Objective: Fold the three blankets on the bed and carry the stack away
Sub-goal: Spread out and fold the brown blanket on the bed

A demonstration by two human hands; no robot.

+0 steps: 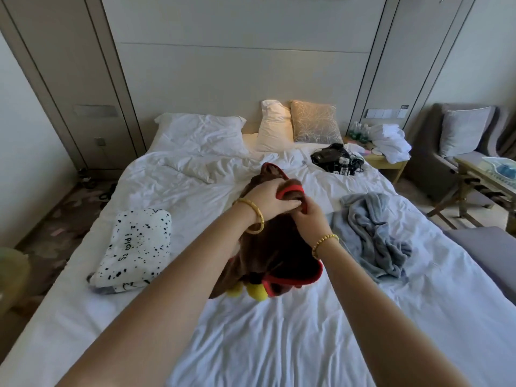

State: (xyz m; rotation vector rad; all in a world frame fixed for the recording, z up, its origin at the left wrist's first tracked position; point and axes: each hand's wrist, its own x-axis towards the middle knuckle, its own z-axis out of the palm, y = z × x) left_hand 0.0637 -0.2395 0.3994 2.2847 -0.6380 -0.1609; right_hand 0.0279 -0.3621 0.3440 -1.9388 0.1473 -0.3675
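Note:
A brown blanket [276, 255] with red trim and yellow pompoms hangs bunched above the middle of the bed [279, 344]. My left hand [269, 201] grips its red-edged top, and my right hand [310, 219] pinches the same edge just beside it. A white blanket with black spots [136, 247] lies folded on the bed's left side. On the right side, a grey-blue blanket [374, 233] sits crumpled and unfolded.
White pillows [201, 131] and a beige cushion [315, 122] line the headboard. A black bag with cables [335, 160] lies at the bed's far right. A nightstand [385, 157] with towels and bottles, an armchair [463, 135] and a wooden table [485, 174] stand to the right.

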